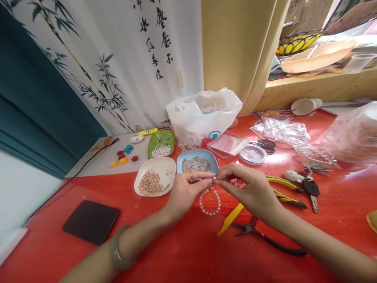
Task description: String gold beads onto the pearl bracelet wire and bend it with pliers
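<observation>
holds a pearl strand (209, 201) in a loop low over the middle of the red desk (176, 251), just in front of a blue dish (197, 157). pinches the two ends together at the top of the loop: fingers (204, 175) of the left hand (184, 192) closed on one end, fingers (226, 173) of the right hand (250, 194) closed on the other, fingertips almost meeting. lets the rest of the loop hang between both hands, close to the desk; cannot tell whether touching it. wears a thin ring on the left hand and a pale green bangle (118, 248) on the left wrist.

shows small metal-coloured pieces in the blue dish, copper-coloured beads in a white dish (154, 163) just to its left, and pearls in a green dish (161, 141) behind that. shows yellow-handled pliers (229, 221) and black-handled pliers (266, 237) lying on the desk under the right wrist, with a black pad (90, 221) well apart to the left. takes in, farther back, a white plastic bag (203, 112), a flat spool (252, 154) with scissors (266, 144) just behind it, and clear packets (279, 129) to the right.
</observation>
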A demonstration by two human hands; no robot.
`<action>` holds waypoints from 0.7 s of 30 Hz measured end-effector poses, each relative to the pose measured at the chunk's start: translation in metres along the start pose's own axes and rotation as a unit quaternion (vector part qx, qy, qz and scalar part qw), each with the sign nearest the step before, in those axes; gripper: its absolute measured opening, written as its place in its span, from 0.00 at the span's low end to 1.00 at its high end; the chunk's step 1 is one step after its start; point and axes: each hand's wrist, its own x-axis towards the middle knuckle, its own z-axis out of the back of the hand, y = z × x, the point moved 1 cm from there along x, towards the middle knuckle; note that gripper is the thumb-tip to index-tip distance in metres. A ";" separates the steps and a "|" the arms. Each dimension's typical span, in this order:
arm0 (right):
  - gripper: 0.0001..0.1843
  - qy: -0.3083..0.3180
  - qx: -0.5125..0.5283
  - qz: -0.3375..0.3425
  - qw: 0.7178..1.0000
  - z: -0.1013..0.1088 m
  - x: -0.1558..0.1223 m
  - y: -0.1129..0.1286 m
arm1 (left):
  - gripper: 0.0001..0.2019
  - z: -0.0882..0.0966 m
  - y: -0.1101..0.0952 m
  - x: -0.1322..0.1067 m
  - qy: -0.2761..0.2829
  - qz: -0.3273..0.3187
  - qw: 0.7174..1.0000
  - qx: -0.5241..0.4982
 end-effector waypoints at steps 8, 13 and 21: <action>0.06 0.019 0.056 -0.080 0.995 0.002 0.003 -0.001 | 0.06 0.000 -0.002 -0.002 0.010 -0.028 1.000 0.000; 0.06 0.004 0.043 -0.081 0.996 0.003 0.002 -0.001 | 0.06 0.000 -0.003 0.000 0.015 -0.045 0.999 0.007; 0.05 -0.023 0.032 -0.077 0.996 0.002 -0.001 0.005 | 0.04 -0.002 -0.002 -0.001 -0.007 -0.063 0.998 -0.011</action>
